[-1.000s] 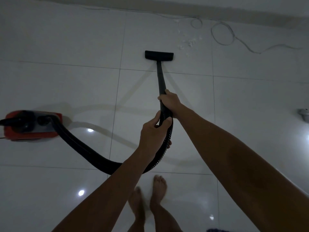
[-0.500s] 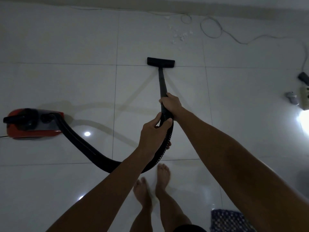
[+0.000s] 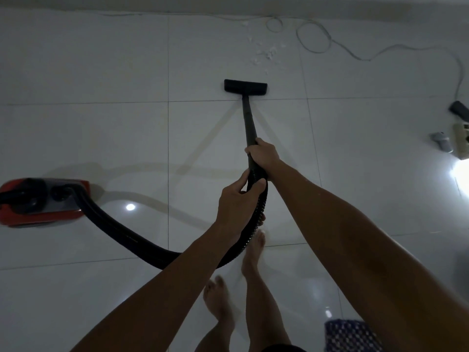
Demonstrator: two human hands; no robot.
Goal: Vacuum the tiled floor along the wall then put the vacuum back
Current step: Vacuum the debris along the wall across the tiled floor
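Both hands held the black wand point(image 3: 248, 123) out in front of the person. The right hand point(image 3: 262, 156) sat higher up it, fingers curled tight round the tube; the left hand point(image 3: 234, 207) gripped just below, where the ribbed hose point(image 3: 121, 231) joined, thumb and fingers wrapped round it. The wand ran forward to the flat black nozzle point(image 3: 245, 86), which lay on the white tiled floor point(image 3: 101, 72) just past a grout line. A scatter of small white scraps point(image 3: 266, 52) lay on the tile beyond the nozzle, near the wall point(image 3: 228, 3), apart from it. The hose looped down behind the left arm and swept left to the red vacuum body point(image 3: 43, 201), which sat on the floor at the left edge. A thin pale cable point(image 3: 314, 36) coiled along the wall and trailed right toward a white power strip point(image 3: 460, 142), with a dark adapter point(image 3: 458, 107) and a grey object point(image 3: 441, 141) near it. 2 bare feet point(image 3: 218, 298) stood below the arms, and a blue patterned mat point(image 3: 351, 335) showed at the bottom edge.
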